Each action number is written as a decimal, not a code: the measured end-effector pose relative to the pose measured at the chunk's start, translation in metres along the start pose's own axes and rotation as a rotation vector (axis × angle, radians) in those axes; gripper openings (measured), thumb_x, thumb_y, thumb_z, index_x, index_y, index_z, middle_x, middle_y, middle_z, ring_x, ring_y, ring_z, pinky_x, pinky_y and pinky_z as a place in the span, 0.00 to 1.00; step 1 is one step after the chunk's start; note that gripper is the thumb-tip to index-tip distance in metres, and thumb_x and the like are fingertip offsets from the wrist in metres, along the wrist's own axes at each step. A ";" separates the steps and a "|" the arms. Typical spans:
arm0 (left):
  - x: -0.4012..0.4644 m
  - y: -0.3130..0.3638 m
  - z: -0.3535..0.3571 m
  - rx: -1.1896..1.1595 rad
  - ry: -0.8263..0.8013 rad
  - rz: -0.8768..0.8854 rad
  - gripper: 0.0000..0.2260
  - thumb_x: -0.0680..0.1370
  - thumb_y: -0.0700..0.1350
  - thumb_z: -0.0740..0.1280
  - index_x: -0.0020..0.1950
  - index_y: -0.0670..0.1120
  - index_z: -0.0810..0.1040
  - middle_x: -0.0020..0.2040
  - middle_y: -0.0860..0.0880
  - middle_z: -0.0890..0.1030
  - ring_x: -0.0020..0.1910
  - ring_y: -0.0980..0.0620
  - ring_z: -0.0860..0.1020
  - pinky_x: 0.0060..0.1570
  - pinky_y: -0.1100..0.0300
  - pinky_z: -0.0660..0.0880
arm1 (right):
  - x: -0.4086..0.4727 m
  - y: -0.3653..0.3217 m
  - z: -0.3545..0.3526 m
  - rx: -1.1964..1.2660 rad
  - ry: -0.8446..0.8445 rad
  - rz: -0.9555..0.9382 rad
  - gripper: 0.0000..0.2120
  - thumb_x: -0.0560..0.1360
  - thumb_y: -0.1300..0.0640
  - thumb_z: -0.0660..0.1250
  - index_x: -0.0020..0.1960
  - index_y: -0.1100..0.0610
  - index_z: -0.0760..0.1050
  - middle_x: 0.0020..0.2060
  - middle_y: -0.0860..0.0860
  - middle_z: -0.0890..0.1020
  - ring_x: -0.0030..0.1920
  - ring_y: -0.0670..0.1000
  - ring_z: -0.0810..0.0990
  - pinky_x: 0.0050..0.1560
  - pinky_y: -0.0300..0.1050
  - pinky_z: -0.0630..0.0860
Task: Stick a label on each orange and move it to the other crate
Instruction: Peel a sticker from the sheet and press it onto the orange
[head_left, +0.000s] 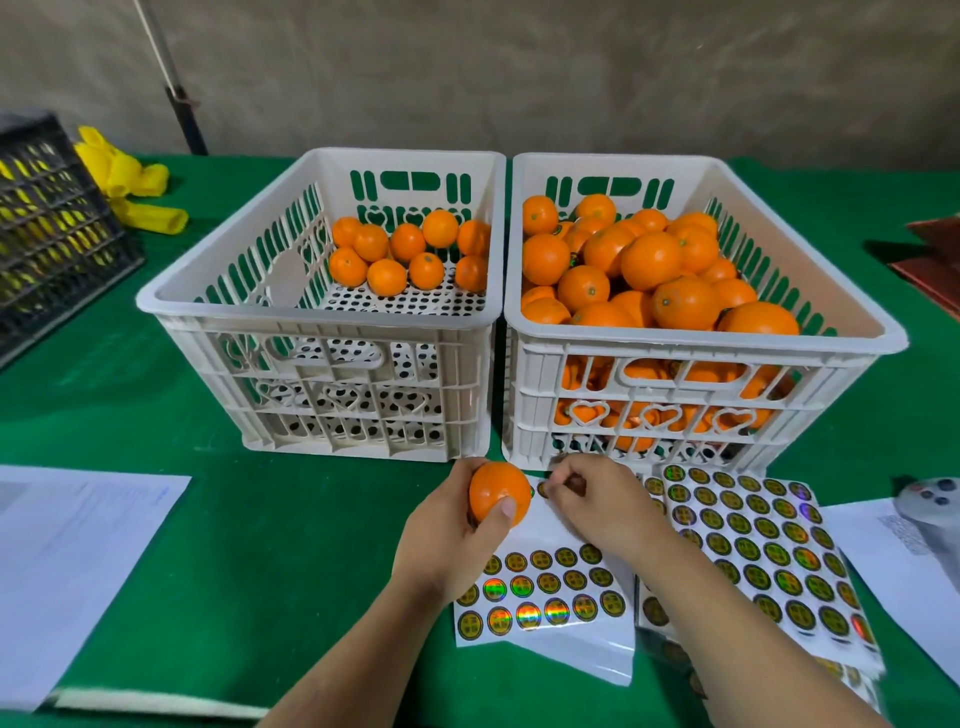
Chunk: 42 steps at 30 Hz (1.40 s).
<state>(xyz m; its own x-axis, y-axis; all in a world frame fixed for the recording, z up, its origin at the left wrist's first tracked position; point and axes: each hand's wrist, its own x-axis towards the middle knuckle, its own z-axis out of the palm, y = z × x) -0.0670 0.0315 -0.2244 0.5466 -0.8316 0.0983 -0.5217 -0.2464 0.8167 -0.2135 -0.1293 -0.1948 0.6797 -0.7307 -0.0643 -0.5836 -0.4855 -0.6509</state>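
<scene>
Left hand (457, 535) raised, fingers (503, 506) curled in grip, thumb up front. Right hand (597, 501) beside it, fingertips pinched, forearm angled in.

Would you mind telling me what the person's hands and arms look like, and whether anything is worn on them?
Both the left hand and the right hand are bare, with no gloves. No rings, watch or bracelets show on either. Both forearms are uncovered as far as the bottom edge of the view, so no sleeves are visible.

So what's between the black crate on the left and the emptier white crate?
In the head view, yellow foam nets on bare green cloth lie between the black crate and the emptier white crate.
</scene>
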 end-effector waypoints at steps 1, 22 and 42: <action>0.000 0.000 0.000 -0.002 0.000 0.003 0.20 0.73 0.74 0.58 0.62 0.70 0.66 0.46 0.63 0.81 0.42 0.61 0.81 0.39 0.59 0.76 | -0.001 -0.001 0.001 -0.035 -0.023 -0.019 0.07 0.74 0.44 0.72 0.43 0.46 0.78 0.38 0.43 0.82 0.40 0.46 0.79 0.38 0.43 0.74; 0.000 0.004 -0.002 0.025 -0.031 -0.024 0.21 0.72 0.73 0.57 0.62 0.69 0.66 0.46 0.61 0.81 0.42 0.59 0.81 0.42 0.57 0.77 | 0.012 -0.008 0.014 -0.029 -0.005 0.184 0.04 0.75 0.47 0.68 0.42 0.46 0.77 0.36 0.45 0.82 0.40 0.50 0.80 0.41 0.48 0.78; -0.009 0.007 -0.005 0.099 -0.090 -0.012 0.24 0.71 0.74 0.56 0.64 0.66 0.67 0.43 0.61 0.81 0.41 0.60 0.81 0.42 0.60 0.74 | 0.010 -0.002 -0.009 0.171 -0.223 0.188 0.05 0.77 0.57 0.74 0.42 0.52 0.83 0.35 0.47 0.83 0.35 0.47 0.79 0.35 0.38 0.73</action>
<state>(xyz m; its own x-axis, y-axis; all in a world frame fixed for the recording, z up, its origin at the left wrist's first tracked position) -0.0723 0.0401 -0.2170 0.4947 -0.8684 0.0335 -0.5801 -0.3013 0.7568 -0.2093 -0.1400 -0.1878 0.6589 -0.6674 -0.3471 -0.6378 -0.2510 -0.7282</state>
